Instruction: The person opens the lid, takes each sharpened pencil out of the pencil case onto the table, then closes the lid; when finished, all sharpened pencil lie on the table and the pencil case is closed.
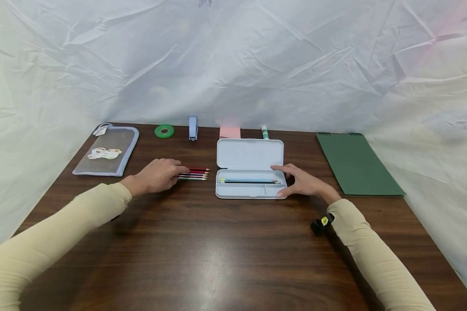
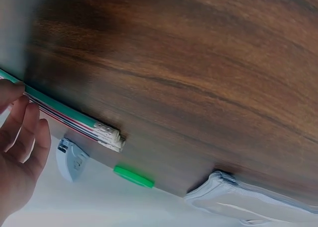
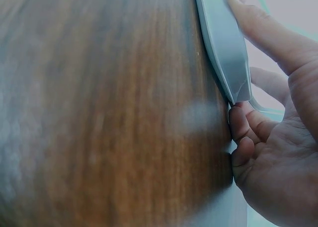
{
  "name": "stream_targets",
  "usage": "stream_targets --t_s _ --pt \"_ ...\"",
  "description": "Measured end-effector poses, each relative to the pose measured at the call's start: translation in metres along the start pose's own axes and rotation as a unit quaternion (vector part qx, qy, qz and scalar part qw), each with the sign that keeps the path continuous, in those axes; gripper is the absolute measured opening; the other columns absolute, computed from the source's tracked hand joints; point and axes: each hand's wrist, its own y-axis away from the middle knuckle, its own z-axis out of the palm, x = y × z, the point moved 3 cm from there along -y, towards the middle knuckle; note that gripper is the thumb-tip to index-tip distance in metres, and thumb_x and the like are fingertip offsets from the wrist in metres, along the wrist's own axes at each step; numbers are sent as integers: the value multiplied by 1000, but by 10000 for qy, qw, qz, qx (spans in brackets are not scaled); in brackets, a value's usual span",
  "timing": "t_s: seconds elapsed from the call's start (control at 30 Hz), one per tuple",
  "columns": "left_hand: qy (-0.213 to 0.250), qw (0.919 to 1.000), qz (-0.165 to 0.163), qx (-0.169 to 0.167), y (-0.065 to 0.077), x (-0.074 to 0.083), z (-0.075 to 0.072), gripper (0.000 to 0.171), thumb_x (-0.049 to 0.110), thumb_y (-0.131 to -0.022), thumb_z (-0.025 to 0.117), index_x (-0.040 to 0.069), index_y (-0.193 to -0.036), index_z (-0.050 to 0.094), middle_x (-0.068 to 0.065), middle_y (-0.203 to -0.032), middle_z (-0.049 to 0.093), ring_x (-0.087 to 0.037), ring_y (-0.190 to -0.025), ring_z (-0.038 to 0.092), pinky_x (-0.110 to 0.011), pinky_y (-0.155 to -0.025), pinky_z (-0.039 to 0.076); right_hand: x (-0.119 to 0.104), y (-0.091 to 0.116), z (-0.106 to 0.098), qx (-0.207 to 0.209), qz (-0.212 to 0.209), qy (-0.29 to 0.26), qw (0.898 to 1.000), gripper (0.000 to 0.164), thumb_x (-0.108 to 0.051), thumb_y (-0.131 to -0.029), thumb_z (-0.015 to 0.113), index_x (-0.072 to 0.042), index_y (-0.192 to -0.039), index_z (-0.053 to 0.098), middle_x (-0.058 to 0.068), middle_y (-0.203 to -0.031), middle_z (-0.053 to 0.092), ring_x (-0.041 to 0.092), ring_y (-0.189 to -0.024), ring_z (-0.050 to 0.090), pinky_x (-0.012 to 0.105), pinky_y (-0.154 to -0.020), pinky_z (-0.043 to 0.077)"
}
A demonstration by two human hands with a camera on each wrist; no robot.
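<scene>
My left hand point(image 1: 157, 175) pinches a row of several pencils point(image 1: 197, 174) lying side by side on the table, their sharpened tips pointing right. In the left wrist view, the thumb and fingers meet around the pencils point(image 2: 67, 111), whose white ends lie together. Right of them sits an open white pencil case point(image 1: 250, 154), its lid tipped back. Inside its long compartment lie pencils point(image 1: 249, 181), one light blue and one dark. My right hand point(image 1: 305, 181) grips the case's right end, thumb at the front corner and a finger near the hinge. The right wrist view shows the case's side point(image 3: 226, 43) between thumb and fingers.
Along the back are a mesh zip pouch point(image 1: 114, 144), green tape point(image 1: 164, 131), a light blue stapler point(image 1: 193, 128), pink sticky notes point(image 1: 230, 132) and a green-and-white tube point(image 1: 265, 132). A green spiral pad point(image 1: 358, 164) lies at right. White sheeting point(image 1: 233, 65) hangs behind.
</scene>
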Motion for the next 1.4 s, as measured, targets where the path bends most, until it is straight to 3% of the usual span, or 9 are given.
stream_targets --t_s 0.17,0.3,0.43,0.57,0.73,0.97,1.17,1.4 --pt "254 9992 -279 98 -7 6 -3 33 5 -84 74 11 -117 73 -6 -98 67 -23 -87 64 -44 -73 56 1 0 0 7 -18 -4 10000 90 -32 -81 83 -12 -156 35 17 -124 44 29 -110 41 46 -92 36" --pt "848 9952 -455 164 -19 14 -9 37 6 -86 74 11 -123 71 -6 -101 65 -22 -89 59 -42 -79 53 0 0 0 5 -25 4 10000 91 -33 -81 82 -12 -155 35 17 -123 43 29 -109 40 45 -91 36" --pt "1603 9869 -165 107 -40 30 -14 38 5 -89 70 10 -127 69 -9 -107 65 -24 -92 58 -41 -82 50 0 0 0 0 -6 1 10000 91 -33 -81 83 -11 -155 35 17 -122 43 29 -109 40 45 -90 35" --pt "2014 9777 336 -498 -69 54 -17 38 3 -91 67 6 -130 67 -13 -114 65 -26 -99 61 -41 -87 51 0 1 0 -5 -50 -16 10000 91 -32 -81 82 -11 -156 35 18 -126 44 29 -109 41 45 -92 37" --pt "1918 9666 772 -1515 -107 87 -17 41 4 -93 65 8 -134 64 -12 -122 64 -25 -111 60 -38 -96 50 1 1 0 -10 -96 -70 9999 90 -30 -82 82 -11 -156 34 20 -130 44 29 -110 42 47 -94 38" --pt "1703 9552 874 -2258 -143 121 -6 45 3 -95 60 11 -140 59 -11 -133 62 -23 -121 57 -38 -106 45 2 -1 1 -21 -81 -104 9999 88 -31 -83 81 -11 -155 35 20 -132 44 30 -111 41 48 -95 38" --pt "1612 9519 870 -2456 -158 132 1 49 -3 -95 53 12 -141 58 -8 -139 60 -19 -121 57 -37 -106 44 2 -1 0 16 -58 -82 9999 88 -30 -83 82 -11 -155 36 19 -130 46 28 -108 43 45 -93 39" --pt "1730 9486 901 -2491 -165 132 3 53 -10 -92 47 12 -139 61 -13 -119 66 -18 -90 50 -30 -84 43 4 0 0 9 -98 -94 9999 87 -30 -83 81 -11 -155 36 19 -131 46 28 -108 43 45 -93 39"
